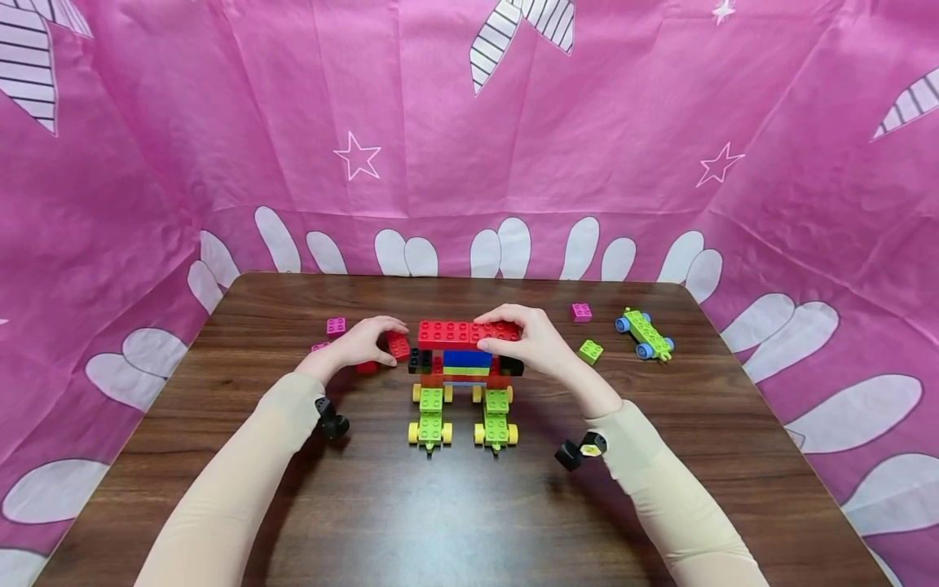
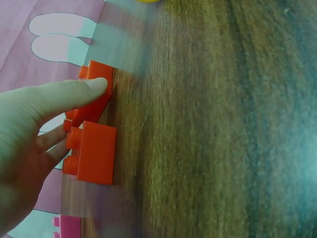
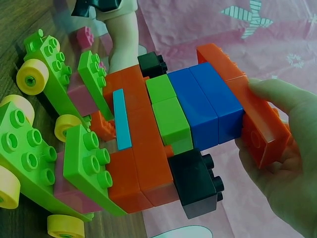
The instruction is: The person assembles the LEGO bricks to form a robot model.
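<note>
Wheels (image 1: 447,433) under the two green bases (image 1: 430,427) stand nearest the person, so the model (image 1: 467,371) could roll; any push from above is probably best sent straight down over the blue bricks (image 1: 467,359), which sit beneath the red top row (image 1: 443,332). The right hand (image 1: 531,337) grips that row's right end, thumb on the near side and fingers behind, a good place from which to steady it; whether the row is fully seated I cannot tell. The model lies between the two hands, touched by the right one. Just beside its left side, the left hand (image 1: 359,341) pinches a red brick (image 1: 398,346) between thumb and fingers; a level carry, studs up, seems wise. Another red brick (image 2: 97,152) is just beside that one. Farther off, beyond the right hand, lie a green brick (image 1: 590,351), a pink brick (image 1: 581,312) and a blue-wheeled car (image 1: 645,333).
</note>
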`<action>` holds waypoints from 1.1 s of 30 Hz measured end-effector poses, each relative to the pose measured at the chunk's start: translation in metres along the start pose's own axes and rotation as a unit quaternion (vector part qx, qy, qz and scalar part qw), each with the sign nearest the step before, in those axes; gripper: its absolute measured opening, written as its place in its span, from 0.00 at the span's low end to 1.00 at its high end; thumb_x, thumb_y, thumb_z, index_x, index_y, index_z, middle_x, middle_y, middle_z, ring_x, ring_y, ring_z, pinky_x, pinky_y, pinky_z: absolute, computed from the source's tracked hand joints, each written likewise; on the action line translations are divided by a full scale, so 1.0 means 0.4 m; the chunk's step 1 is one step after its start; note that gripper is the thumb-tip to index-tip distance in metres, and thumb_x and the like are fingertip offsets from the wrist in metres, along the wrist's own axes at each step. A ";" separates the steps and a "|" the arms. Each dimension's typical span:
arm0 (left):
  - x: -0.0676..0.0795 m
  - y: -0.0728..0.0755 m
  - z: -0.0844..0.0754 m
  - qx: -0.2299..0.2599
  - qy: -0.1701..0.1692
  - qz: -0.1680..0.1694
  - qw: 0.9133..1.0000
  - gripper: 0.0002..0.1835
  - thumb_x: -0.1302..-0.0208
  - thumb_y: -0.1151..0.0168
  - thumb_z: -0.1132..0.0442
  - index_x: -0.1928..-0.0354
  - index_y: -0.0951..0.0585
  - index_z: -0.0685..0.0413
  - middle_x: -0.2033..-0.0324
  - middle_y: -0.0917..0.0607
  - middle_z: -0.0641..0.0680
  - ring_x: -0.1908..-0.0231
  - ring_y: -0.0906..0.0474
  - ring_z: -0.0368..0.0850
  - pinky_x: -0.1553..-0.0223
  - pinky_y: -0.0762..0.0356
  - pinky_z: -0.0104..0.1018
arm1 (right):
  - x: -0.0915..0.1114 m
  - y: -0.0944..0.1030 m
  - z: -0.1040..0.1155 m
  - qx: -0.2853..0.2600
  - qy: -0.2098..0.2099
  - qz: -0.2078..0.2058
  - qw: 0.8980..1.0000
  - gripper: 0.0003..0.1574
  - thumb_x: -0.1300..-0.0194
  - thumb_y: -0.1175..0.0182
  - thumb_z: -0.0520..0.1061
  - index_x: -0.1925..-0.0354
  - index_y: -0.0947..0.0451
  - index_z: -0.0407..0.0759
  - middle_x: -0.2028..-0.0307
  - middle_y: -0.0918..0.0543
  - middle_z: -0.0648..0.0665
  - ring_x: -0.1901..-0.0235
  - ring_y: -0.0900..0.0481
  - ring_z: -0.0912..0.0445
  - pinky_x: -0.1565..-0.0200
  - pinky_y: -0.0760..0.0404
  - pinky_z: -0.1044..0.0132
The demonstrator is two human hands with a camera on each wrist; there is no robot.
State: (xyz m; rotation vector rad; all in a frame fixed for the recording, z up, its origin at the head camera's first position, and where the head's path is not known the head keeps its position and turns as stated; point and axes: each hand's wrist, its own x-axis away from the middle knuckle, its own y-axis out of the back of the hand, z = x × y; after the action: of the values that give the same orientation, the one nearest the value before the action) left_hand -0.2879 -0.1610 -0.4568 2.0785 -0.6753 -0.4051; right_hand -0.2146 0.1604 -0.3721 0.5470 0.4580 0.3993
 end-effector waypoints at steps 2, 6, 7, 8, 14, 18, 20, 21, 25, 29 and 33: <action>0.002 0.001 0.003 -0.002 0.007 -0.004 1.000 0.31 0.50 0.26 0.64 0.42 0.23 0.63 0.41 0.25 0.64 0.37 0.33 0.62 0.35 0.38 0.57 | 0.000 0.001 0.002 -0.001 -0.004 0.002 1.000 0.19 0.42 0.30 0.46 0.52 0.17 0.45 0.55 0.15 0.46 0.60 0.21 0.55 0.58 0.21 0.64; 0.004 0.003 0.012 -0.007 0.023 -0.011 1.000 0.31 0.50 0.26 0.63 0.43 0.23 0.63 0.42 0.26 0.64 0.39 0.32 0.61 0.36 0.37 0.56 | 0.000 0.001 0.003 -0.001 -0.007 0.003 1.000 0.19 0.42 0.30 0.46 0.52 0.17 0.45 0.55 0.15 0.46 0.60 0.21 0.56 0.58 0.21 0.65; 0.004 0.003 0.015 -0.008 0.026 -0.013 1.000 0.31 0.50 0.26 0.63 0.43 0.23 0.63 0.42 0.26 0.64 0.39 0.32 0.61 0.36 0.37 0.56 | 0.002 0.002 0.015 0.000 -0.008 0.004 1.000 0.18 0.42 0.31 0.45 0.52 0.17 0.44 0.55 0.15 0.45 0.60 0.21 0.56 0.58 0.21 0.65; 0.004 0.003 0.016 -0.008 0.026 -0.016 1.000 0.31 0.51 0.26 0.62 0.43 0.22 0.63 0.42 0.26 0.65 0.39 0.32 0.61 0.36 0.37 0.56 | 0.005 0.004 0.027 0.000 -0.011 0.004 1.000 0.18 0.42 0.31 0.44 0.52 0.17 0.43 0.55 0.15 0.45 0.61 0.21 0.55 0.59 0.21 0.65; 0.004 0.000 0.014 -0.007 0.043 -0.031 0.999 0.30 0.51 0.25 0.61 0.45 0.21 0.63 0.45 0.27 0.65 0.43 0.30 0.61 0.38 0.34 0.55 | 0.015 0.011 0.098 0.005 -0.024 0.007 1.000 0.18 0.42 0.33 0.37 0.52 0.18 0.36 0.55 0.16 0.39 0.60 0.22 0.53 0.59 0.22 0.65; 0.004 -0.003 0.013 -0.016 0.057 -0.041 0.997 0.28 0.50 0.26 0.60 0.46 0.21 0.63 0.46 0.27 0.65 0.44 0.30 0.62 0.40 0.33 0.55 | 0.015 0.012 0.105 0.011 -0.024 0.008 1.000 0.18 0.42 0.33 0.37 0.52 0.18 0.35 0.55 0.16 0.38 0.60 0.22 0.53 0.58 0.22 0.65; 0.004 -0.004 0.013 -0.018 0.064 -0.046 0.997 0.28 0.49 0.26 0.60 0.46 0.21 0.64 0.46 0.28 0.66 0.44 0.30 0.62 0.40 0.33 0.55 | 0.015 0.011 0.104 0.012 -0.024 0.008 1.000 0.18 0.42 0.33 0.37 0.52 0.18 0.35 0.55 0.16 0.38 0.60 0.22 0.53 0.58 0.22 0.64; 0.005 -0.005 0.013 -0.019 0.069 -0.048 0.996 0.28 0.49 0.26 0.59 0.46 0.21 0.64 0.46 0.28 0.66 0.44 0.30 0.63 0.41 0.33 0.55 | 0.013 0.009 0.094 0.012 -0.025 0.008 1.000 0.18 0.42 0.33 0.38 0.52 0.18 0.35 0.55 0.16 0.38 0.60 0.22 0.53 0.58 0.22 0.64; 0.007 -0.005 0.010 -0.016 0.093 -0.058 0.994 0.28 0.48 0.26 0.58 0.46 0.21 0.64 0.46 0.28 0.67 0.45 0.31 0.63 0.42 0.32 0.55 | 0.004 0.001 0.041 0.008 -0.024 0.006 1.000 0.19 0.42 0.32 0.38 0.51 0.18 0.37 0.54 0.16 0.39 0.59 0.22 0.52 0.57 0.22 0.63; 0.008 -0.006 0.012 -0.015 0.112 -0.067 0.991 0.29 0.48 0.26 0.56 0.46 0.20 0.63 0.46 0.28 0.66 0.45 0.32 0.63 0.42 0.31 0.55 | -0.001 -0.002 0.004 0.003 -0.017 0.002 1.000 0.20 0.43 0.31 0.41 0.51 0.18 0.41 0.53 0.16 0.43 0.59 0.22 0.53 0.57 0.22 0.63; 0.008 0.001 0.019 -0.020 0.102 -0.062 0.993 0.28 0.46 0.27 0.55 0.46 0.21 0.64 0.45 0.27 0.65 0.43 0.31 0.62 0.40 0.32 0.56 | 0.000 -0.002 -0.002 -0.003 -0.004 0.000 1.000 0.19 0.43 0.30 0.44 0.52 0.17 0.45 0.55 0.15 0.46 0.59 0.22 0.55 0.57 0.21 0.63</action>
State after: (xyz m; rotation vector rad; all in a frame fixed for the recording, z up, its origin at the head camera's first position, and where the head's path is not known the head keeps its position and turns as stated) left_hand -0.2894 -0.1681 -0.4610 2.0952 -0.4159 -0.2678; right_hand -0.2147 0.1602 -0.3730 0.5429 0.4484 0.3983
